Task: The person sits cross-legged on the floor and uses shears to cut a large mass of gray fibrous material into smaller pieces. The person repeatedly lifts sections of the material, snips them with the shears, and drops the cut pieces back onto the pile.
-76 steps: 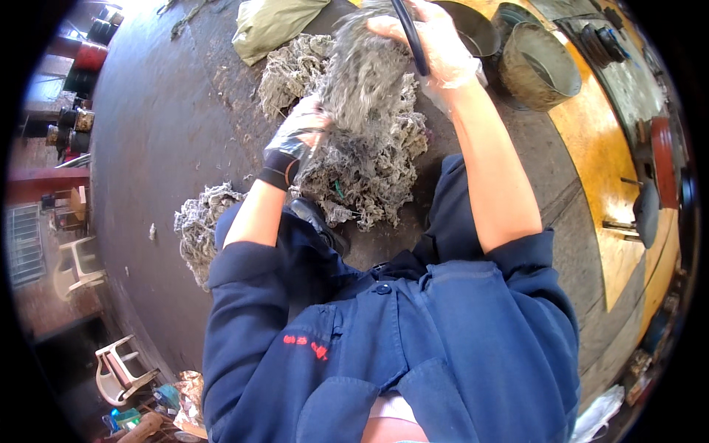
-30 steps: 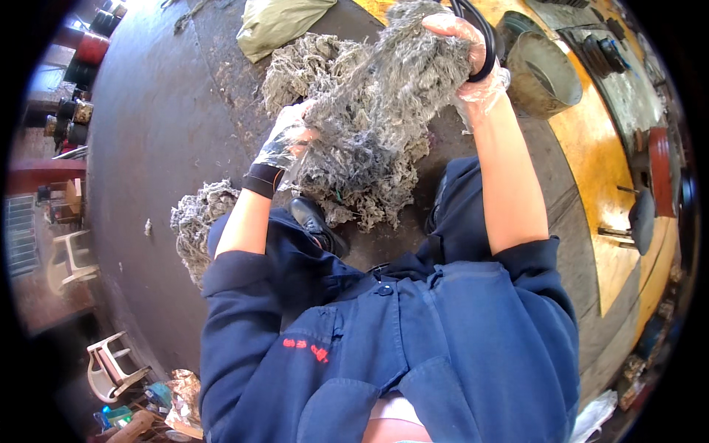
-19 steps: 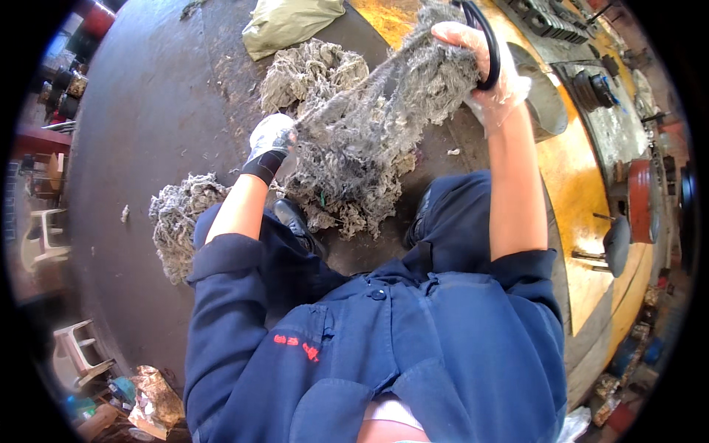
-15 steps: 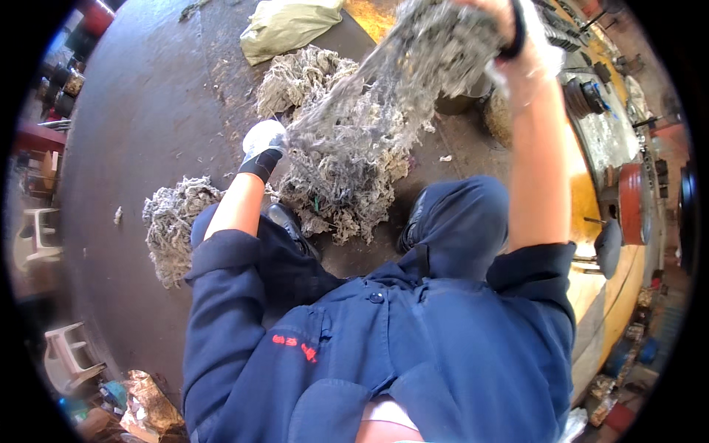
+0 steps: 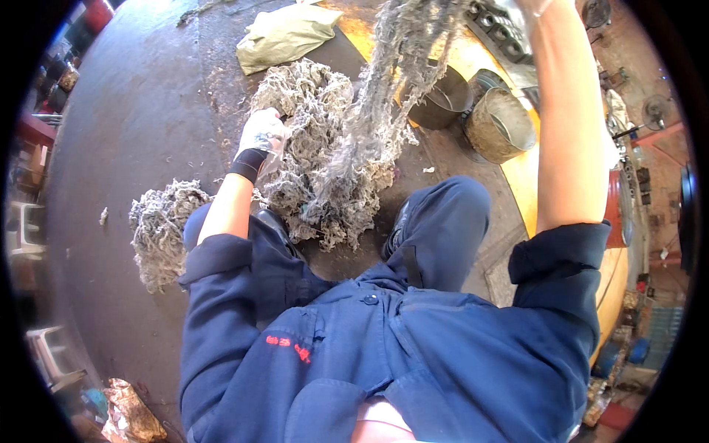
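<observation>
A heap of grey tangled yarn waste [image 5: 306,111] lies on the dark floor between my feet. My left hand [image 5: 262,133], in a thin whitish glove with a black wristband, is closed on yarn at the heap's left edge. From the heap a long loose bundle of strands [image 5: 406,55] stretches up past the top edge of the view. My right hand [image 5: 526,7] is raised high at the upper right, its fingers cut off by the frame; the bundle hangs from its side. A smaller yarn clump [image 5: 168,232] rests beside my left knee.
A pale sack [image 5: 288,35] lies beyond the heap. Two round metal containers, a dark one [image 5: 443,100] and a rusty one [image 5: 498,125], stand right of it. Dark ring-shaped parts [image 5: 502,37] sit farther right. White plastic chairs [image 5: 55,354] stand at the left rim.
My right hand has risen farther up and right, drawing the bundle out into longer hanging strands. My left hand has stayed by the heap. The metal containers now show more fully.
</observation>
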`<state>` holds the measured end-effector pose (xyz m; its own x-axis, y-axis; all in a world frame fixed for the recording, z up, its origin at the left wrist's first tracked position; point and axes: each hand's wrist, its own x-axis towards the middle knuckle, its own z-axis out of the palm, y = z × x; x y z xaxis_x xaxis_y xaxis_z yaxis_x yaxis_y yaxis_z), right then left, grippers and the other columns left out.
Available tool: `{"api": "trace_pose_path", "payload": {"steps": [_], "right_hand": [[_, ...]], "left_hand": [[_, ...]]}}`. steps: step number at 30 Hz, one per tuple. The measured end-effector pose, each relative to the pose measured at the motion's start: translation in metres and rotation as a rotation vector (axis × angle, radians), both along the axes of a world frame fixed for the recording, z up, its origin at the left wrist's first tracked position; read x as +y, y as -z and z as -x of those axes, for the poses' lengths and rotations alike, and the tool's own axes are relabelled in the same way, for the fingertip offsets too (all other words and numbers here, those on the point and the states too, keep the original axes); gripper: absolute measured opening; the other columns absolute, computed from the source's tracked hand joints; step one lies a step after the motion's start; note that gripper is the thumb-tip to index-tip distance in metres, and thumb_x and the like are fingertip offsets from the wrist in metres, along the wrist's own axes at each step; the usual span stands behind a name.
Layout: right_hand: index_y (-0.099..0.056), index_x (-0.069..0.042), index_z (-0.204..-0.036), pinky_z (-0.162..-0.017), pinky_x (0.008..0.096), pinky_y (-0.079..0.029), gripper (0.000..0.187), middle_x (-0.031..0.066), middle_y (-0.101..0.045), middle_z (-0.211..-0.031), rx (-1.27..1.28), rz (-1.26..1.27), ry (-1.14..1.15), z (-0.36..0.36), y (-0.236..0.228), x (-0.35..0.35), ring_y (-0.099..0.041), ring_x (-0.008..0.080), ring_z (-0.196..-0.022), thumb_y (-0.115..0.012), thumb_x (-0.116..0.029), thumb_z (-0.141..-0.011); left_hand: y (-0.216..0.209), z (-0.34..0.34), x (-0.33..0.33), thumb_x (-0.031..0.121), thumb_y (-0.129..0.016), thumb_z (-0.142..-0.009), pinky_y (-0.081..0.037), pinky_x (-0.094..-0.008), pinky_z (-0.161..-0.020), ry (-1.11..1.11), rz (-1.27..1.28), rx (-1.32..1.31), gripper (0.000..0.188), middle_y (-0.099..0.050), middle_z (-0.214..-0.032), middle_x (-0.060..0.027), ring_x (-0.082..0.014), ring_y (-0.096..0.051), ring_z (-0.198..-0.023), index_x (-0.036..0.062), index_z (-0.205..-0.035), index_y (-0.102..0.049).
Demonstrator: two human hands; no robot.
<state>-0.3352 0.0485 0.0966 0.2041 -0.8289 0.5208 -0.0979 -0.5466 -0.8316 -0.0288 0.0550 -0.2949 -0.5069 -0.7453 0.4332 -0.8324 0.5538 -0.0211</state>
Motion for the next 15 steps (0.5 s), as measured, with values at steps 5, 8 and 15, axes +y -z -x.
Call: {"api": "trace_pose_path", "payload": {"steps": [5,8,15], "right_hand": [[-0.065,0.000,-0.110,-0.075,0.0344,-0.054,0.034,0.0114,-0.069,-0.094,0.078,-0.026,0.006,-0.014,0.009,0.012,-0.067,0.0221,-0.083,-0.067,-0.019,-0.083],[-0.065,0.000,-0.109,-0.074,0.0346,-0.054,0.033,0.0120,-0.069,-0.093,0.112,-0.038,-0.006,-0.026,0.016,0.019,-0.067,0.0223,-0.082,-0.067,-0.019,-0.083],[-0.066,0.000,-0.107,-0.073,0.0350,-0.053,0.030,0.0133,-0.069,-0.092,0.179,-0.067,-0.024,-0.039,0.033,0.028,-0.067,0.0227,-0.081,-0.066,-0.018,-0.083]], "left_hand": [[-0.046,0.039,0.016,0.018,-0.078,-0.075,-0.048,-0.0279,-0.074,-0.170,-0.910,1.145,0.047,-0.063,-0.102,-0.0085,-0.0139,-0.059,-0.087,0.0001,-0.115,-0.061],[-0.056,0.040,0.016,0.016,-0.085,-0.067,-0.050,-0.0296,-0.080,-0.113,-0.977,1.110,0.069,-0.062,-0.111,-0.0121,-0.0174,-0.060,-0.094,0.0007,-0.127,-0.054],[-0.068,0.064,0.003,0.010,-0.098,-0.045,-0.036,-0.0394,-0.110,0.067,-0.691,1.085,0.143,-0.027,-0.157,-0.0218,-0.0300,-0.027,-0.145,0.0002,-0.155,-0.008]]}}
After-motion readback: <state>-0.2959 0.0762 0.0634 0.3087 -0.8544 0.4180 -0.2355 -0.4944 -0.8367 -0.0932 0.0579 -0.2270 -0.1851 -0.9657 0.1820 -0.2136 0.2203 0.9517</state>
